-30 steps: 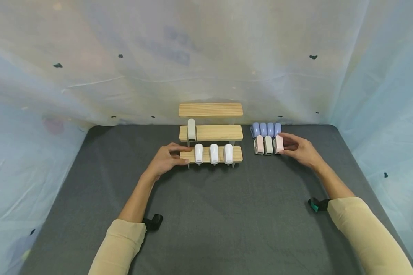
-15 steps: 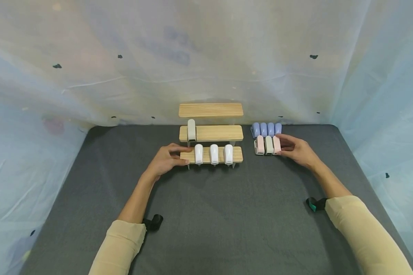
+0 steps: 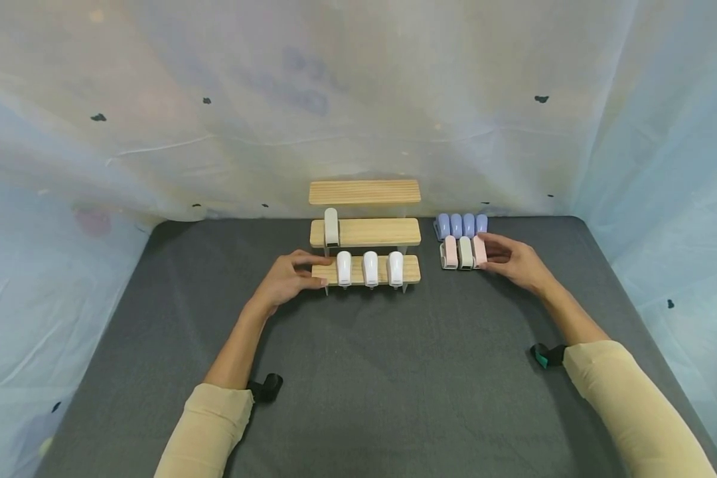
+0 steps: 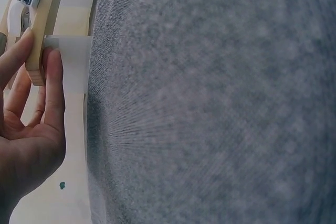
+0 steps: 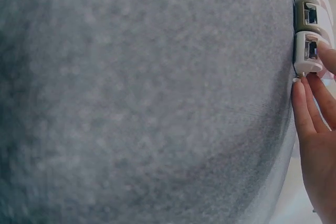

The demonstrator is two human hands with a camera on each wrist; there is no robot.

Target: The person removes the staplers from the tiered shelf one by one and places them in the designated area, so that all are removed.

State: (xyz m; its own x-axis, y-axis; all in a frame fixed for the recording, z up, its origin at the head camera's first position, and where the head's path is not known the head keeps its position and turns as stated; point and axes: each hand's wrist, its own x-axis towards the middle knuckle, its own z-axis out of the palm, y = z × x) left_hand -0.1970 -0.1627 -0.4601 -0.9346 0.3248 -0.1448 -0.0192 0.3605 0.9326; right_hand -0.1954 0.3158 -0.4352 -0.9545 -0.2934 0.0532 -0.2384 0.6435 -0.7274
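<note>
My left hand [image 3: 283, 279] grips the left end of the lowest wooden shelf board [image 3: 384, 271]; in the left wrist view its fingers [image 4: 54, 85] lie along the board's end. Three white mini staplers [image 3: 370, 268] stand spaced along that board. A grey-beige stapler [image 3: 331, 227] is at the left end of the middle board [image 3: 382, 232]. On the right, my right hand [image 3: 516, 263] holds a pink mini stapler [image 3: 480, 252] at the end of a row. Beside it are a pale green stapler [image 3: 465, 253] and another pink stapler [image 3: 449, 253]. The thumb touches its front in the right wrist view.
Several lavender staplers [image 3: 457, 226] line up behind the front row, near the table's back edge. A bare top board [image 3: 365, 192] rises at the back of the stand. The dark grey table [image 3: 388, 385] meets hanging pale sheets [image 3: 364, 86] at back and sides.
My right hand has moved slightly left with the pink stapler, which now sits close against the pale green one. The left hand has stayed at the board's end.
</note>
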